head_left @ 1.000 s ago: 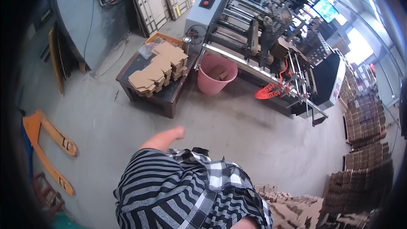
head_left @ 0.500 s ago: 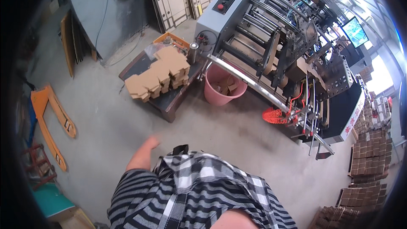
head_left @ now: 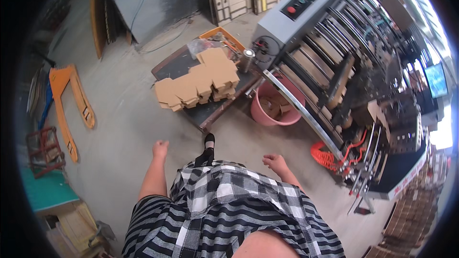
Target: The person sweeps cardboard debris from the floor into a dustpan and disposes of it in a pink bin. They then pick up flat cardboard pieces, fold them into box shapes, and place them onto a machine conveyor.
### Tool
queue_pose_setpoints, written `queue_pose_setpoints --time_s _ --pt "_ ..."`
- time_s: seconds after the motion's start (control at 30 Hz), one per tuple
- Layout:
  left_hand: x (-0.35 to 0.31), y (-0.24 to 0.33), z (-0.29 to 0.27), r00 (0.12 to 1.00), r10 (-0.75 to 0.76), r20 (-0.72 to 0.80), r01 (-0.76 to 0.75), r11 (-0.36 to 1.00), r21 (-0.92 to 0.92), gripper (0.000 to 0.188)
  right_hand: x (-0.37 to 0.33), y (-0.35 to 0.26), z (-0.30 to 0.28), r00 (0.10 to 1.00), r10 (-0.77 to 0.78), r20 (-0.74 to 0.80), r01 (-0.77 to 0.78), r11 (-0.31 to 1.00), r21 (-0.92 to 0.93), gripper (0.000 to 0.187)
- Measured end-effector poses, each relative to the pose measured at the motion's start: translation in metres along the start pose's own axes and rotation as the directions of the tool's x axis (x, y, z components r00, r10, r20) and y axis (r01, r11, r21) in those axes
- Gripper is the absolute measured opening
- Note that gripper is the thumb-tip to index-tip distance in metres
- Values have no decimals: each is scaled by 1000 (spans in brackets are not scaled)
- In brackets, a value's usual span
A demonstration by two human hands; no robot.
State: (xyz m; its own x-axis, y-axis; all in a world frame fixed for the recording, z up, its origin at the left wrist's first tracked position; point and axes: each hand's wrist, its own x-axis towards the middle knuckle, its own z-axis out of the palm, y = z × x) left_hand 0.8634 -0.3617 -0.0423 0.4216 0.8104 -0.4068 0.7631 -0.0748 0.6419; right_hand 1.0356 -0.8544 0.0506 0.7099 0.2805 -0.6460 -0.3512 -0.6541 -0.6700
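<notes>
My left hand [head_left: 161,148] hangs over the bare floor with its fingers curled in, and nothing shows in it. To the right, my right hand [head_left: 272,160] is held in front of my body, empty, its fingers loosely bent and a little apart. Neither hand touches anything. Ahead of them, a stack of flat die-cut cardboard blanks [head_left: 201,80] lies on a low dark table [head_left: 165,70]. A pink bucket [head_left: 277,122] with cardboard scraps inside stands to the right of the table, and is nearest to my right hand.
A large machine with rollers [head_left: 330,62] and a grey control box [head_left: 275,25] fills the right side; red coiled hoses [head_left: 323,155] hang at its near end. An orange tray [head_left: 210,32] sits on the table's far end. A yellow pallet jack [head_left: 60,80] stands at left.
The view has swung right and closer to the table. My right hand has come into sight, and so has one foot. The stack of blanks looks unchanged.
</notes>
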Motion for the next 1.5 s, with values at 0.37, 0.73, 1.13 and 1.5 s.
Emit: queue_pose_setpoints --time_s 0.37,0.73,1.13,1.5 --pt "164 86 14 996 -36 -86 33 999 -32 67 171 -214 -11 987 -163 -4 163 986 15 27" --pt "222 128 46 981 -151 -119 122 968 -219 59 406 -278 -14 996 54 -66 -53 998 16 56" --pt "216 125 30 957 -288 -12 274 921 -276 59 420 -286 17 963 101 248 -149 972 183 48" --pt "196 189 28 932 -181 313 341 728 -595 56 418 -329 13 924 92 371 -189 953 235 57"
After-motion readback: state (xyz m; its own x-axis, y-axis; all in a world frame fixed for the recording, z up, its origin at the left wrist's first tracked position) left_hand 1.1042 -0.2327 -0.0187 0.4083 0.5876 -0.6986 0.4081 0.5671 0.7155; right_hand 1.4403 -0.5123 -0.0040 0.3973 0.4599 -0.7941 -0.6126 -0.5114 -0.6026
